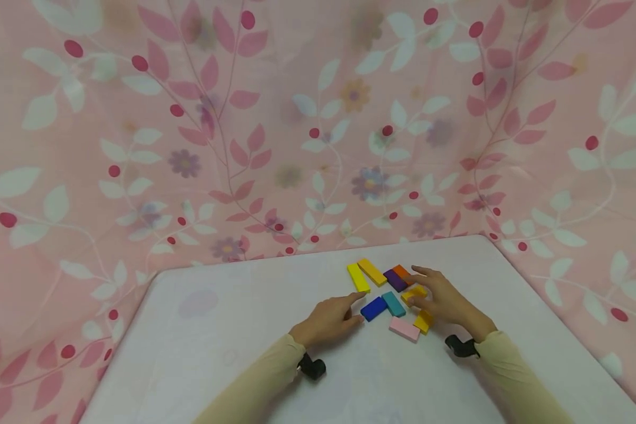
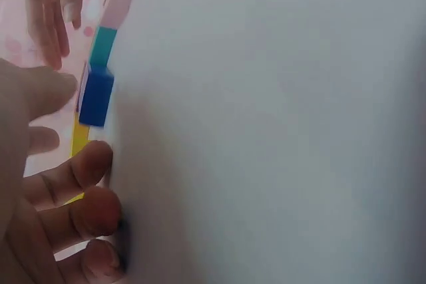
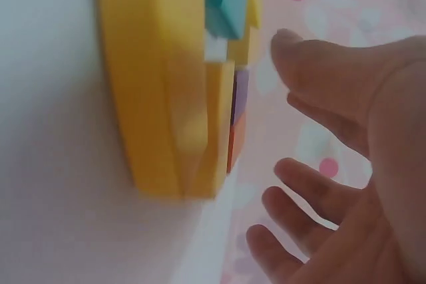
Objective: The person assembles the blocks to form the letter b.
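Observation:
Several coloured blocks lie loosely grouped on a white table. Nearest my left hand [image 1: 328, 319] is a blue block [image 1: 374, 308], in front of its parted thumb and fingers; the index fingertip is close to a bright yellow block [image 1: 358, 278]. In the left wrist view the blue block [image 2: 97, 98] stands apart from the curled fingertips. My right hand [image 1: 449, 299] hovers with spread fingers over a golden-yellow block [image 1: 413, 294], partly hiding it and an orange block [image 1: 400, 271]. Another golden-yellow block [image 1: 423, 322] lies below that palm, large in the right wrist view. Neither hand holds anything.
A teal block [image 1: 394, 304] touches the blue one, with a pink block [image 1: 404, 329] nearer me. Behind lie a purple block [image 1: 394, 280] and a long golden-yellow block [image 1: 372, 272]. The white table [image 1: 217, 341] ends at a floral pink curtain [image 1: 275, 147].

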Demonstrator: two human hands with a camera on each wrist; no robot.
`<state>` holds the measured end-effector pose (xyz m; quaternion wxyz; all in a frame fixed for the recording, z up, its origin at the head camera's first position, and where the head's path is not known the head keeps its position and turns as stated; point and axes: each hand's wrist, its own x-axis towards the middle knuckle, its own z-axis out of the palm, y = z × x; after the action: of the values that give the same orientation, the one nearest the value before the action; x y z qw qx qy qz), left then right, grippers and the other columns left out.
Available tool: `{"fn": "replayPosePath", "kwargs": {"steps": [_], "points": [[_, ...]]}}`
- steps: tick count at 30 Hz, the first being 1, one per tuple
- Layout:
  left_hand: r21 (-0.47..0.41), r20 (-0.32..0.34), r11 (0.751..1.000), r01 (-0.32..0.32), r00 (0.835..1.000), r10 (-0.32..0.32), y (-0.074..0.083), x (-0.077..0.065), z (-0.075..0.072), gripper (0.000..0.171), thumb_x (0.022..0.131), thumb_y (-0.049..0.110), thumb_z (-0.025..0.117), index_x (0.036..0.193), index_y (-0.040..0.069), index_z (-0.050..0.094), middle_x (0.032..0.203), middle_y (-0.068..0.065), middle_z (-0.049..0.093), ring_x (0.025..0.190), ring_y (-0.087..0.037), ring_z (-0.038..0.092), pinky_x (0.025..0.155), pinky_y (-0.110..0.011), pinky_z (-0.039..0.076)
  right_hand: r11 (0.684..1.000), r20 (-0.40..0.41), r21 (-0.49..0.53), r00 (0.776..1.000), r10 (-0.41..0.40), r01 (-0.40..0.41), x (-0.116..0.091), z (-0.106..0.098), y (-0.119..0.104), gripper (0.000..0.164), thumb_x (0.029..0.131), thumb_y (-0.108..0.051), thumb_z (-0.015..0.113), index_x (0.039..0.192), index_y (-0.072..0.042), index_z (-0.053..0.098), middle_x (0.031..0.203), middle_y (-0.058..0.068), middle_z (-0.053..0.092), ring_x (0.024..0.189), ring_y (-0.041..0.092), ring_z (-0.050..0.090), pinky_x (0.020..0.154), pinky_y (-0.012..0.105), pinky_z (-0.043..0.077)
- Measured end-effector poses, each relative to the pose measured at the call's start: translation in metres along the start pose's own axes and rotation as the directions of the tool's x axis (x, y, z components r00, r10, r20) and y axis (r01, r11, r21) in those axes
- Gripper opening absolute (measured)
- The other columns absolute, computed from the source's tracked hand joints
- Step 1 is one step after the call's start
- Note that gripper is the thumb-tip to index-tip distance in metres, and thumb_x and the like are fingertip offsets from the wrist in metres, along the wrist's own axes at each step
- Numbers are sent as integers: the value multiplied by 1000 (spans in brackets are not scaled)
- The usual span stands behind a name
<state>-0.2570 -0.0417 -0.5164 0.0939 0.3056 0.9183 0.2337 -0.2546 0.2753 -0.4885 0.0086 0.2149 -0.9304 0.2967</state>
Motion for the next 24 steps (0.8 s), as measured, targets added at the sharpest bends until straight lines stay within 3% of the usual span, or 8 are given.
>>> {"fn": "replayPosePath", "kwargs": {"steps": [3,5,8,10,13,17,18,24], "points": [[9,12,999,-36,999,36,5,15,3,59,107,41,62,163,34,43,101,6,73,86,-9,63,83,-29,52,1000,35,30,999,-1,0,4,7,-3,46,98,-18,77,141,-9,68,164,30,40,147,59,35,111,80,33],[11,33,999,-45,998,45,8,22,3,57,108,41,61,163,38,43,101,3,73,87,-12,63,84,-30,52,999,48,29,998,-38,37,6,12,-5,45,97,-15,77,141,-9,69,162,31,41,145,60,36,109,79,35],[31,57,998,-49,997,48,11,31,3,54,109,42,58,161,45,44,87,2,67,77,-12,58,77,-28,46,996,52,19,995,-90,90,7,19,-4,43,97,-9,75,140,-8,70,160,35,42,142,62,39,108,79,37],[32,78,998,-47,996,44,12,34,4,51,109,42,57,159,47,46,73,-2,53,66,-14,49,69,-29,39,993,45,-12,992,-117,118,8,23,-3,42,97,-8,75,139,-8,71,159,36,43,140,63,40,106,79,38],[56,78,997,-50,996,46,12,35,5,48,109,45,57,156,47,49,77,1,60,62,-12,43,73,-28,41,992,44,-46,992,-117,119,7,26,-3,42,98,-10,74,140,-10,70,160,37,42,140,64,40,106,79,38],[51,46,997,-51,998,49,9,33,9,48,107,46,61,154,45,53,79,5,64,64,-9,46,72,-27,42,992,49,-69,993,-104,107,7,29,-3,42,99,-13,74,142,-12,69,161,35,40,142,63,37,105,80,39],[41,35,998,-51,998,50,8,32,10,49,106,46,62,154,44,54,72,5,56,64,-9,47,69,-26,39,992,46,-74,994,-99,102,7,29,-4,42,99,-13,74,142,-12,69,161,35,41,142,62,37,105,80,39],[31,-18,998,-51,999,51,4,21,13,51,104,47,65,154,40,56,69,10,47,64,-7,46,62,-23,30,992,7,-117,998,-57,57,9,32,-8,43,97,-17,77,140,-11,70,158,29,48,139,55,42,107,74,42]]}}
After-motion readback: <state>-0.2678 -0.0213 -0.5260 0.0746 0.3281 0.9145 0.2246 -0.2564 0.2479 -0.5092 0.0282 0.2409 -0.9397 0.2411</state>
